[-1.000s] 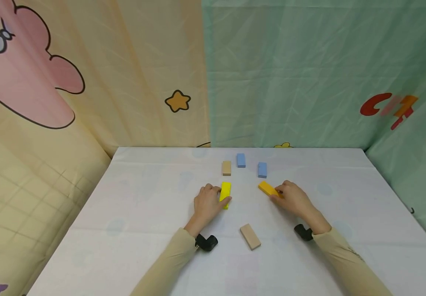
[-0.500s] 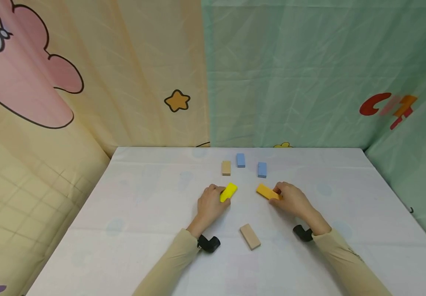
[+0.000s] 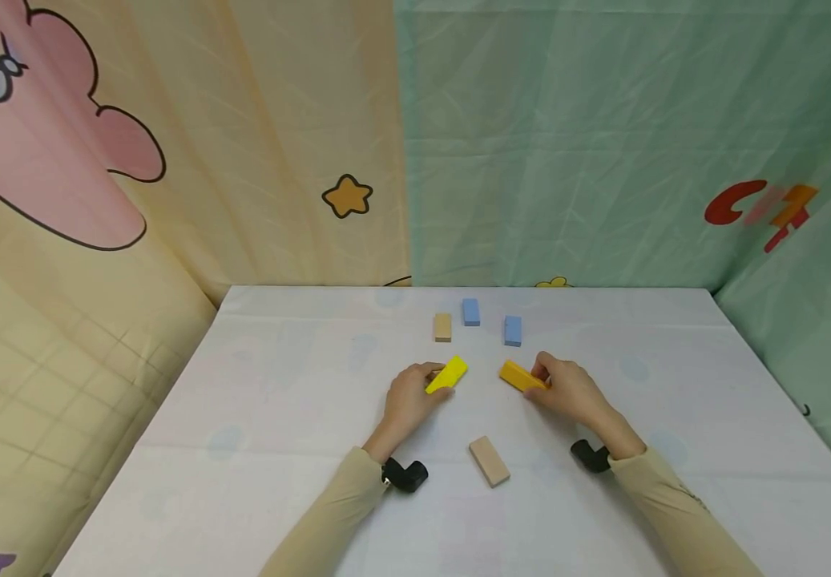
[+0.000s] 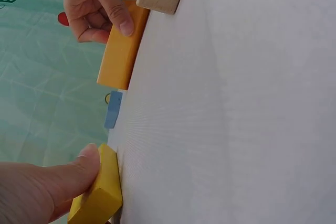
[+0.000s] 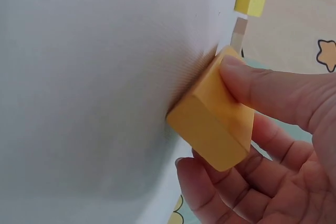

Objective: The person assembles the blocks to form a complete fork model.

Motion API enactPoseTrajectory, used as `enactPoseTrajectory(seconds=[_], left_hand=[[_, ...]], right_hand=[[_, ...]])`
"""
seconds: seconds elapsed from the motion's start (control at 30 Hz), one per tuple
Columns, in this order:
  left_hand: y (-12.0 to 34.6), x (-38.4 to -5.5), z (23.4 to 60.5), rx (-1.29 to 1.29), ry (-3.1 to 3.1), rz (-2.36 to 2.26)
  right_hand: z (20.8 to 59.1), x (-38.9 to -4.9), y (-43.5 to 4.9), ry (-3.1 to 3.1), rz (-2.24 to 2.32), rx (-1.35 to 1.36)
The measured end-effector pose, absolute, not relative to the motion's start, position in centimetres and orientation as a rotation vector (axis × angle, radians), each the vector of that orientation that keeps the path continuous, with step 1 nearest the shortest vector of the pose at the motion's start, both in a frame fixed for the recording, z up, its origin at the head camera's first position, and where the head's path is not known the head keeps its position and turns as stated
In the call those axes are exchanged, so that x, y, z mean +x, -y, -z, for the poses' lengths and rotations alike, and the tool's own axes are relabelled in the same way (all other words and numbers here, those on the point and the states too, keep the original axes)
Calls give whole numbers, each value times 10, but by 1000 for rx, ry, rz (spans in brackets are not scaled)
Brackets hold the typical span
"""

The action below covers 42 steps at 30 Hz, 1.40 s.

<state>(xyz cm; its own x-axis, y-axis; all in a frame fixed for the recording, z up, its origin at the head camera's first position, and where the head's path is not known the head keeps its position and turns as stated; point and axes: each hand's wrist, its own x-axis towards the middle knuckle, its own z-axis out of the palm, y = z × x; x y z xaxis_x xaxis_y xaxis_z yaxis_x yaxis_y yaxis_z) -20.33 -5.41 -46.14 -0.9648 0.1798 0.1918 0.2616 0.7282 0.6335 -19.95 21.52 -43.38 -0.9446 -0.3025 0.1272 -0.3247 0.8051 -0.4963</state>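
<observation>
I see the left fingers (image 4: 84,169) pinching the yellow block (image 3: 448,374) and the right fingers (image 5: 252,82) pinching the orange block (image 3: 518,374), each block poking out past its fingers, so if they swing together too fast, the blocks might bump and slip out.

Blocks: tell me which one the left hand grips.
The yellow block, gripped by the left hand; the orange block is in the right hand, while two blue blocks and two tan blocks lie unheld.

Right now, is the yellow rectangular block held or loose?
Held: the left hand grips the yellow block, thumb against it in the left wrist view.
</observation>
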Motion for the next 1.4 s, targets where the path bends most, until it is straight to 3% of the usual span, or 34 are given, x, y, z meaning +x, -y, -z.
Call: enactPoseTrajectory(seconds=[0.77,1.4], left_hand=[[55,-207,449,-357,2911,1158],[37,-209,452,-303,2850,1946]], right_hand=[[437,-195,-214,2939,-801,516],[442,-197,-215,2884,-843,511]])
